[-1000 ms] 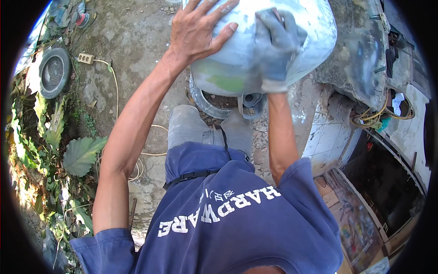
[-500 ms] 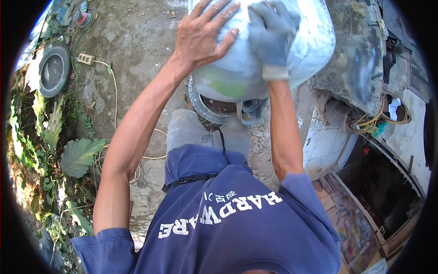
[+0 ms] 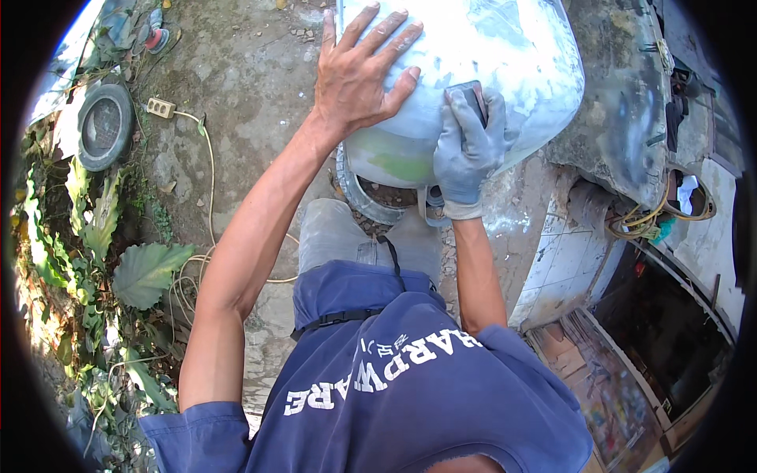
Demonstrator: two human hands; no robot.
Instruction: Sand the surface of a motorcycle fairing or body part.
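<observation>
A rounded white-primed metal tank point(image 3: 512, 71) with a pale green patch low on its side fills the top of the view. My bare left hand point(image 3: 359, 71) lies flat on its upper left surface, fingers spread. My right hand point(image 3: 467, 150), in a grey glove, presses a small dark sanding block point(image 3: 471, 98) against the tank's lower side. The tank rests over a metal ring point(image 3: 359, 193) on the ground.
A white power strip point(image 3: 160, 108) with a cable lies on the dirt at left, beside a round dark disc point(image 3: 102, 126) and green leafy plants point(image 3: 142, 272). A rusty grey body panel point(image 3: 623, 118) and tangled wires point(image 3: 639, 225) sit at right, near a tiled wall.
My gloved right hand has slid down and to the left along the tank with the block. My left hand has stayed spread on the tank, and the view has shifted slightly.
</observation>
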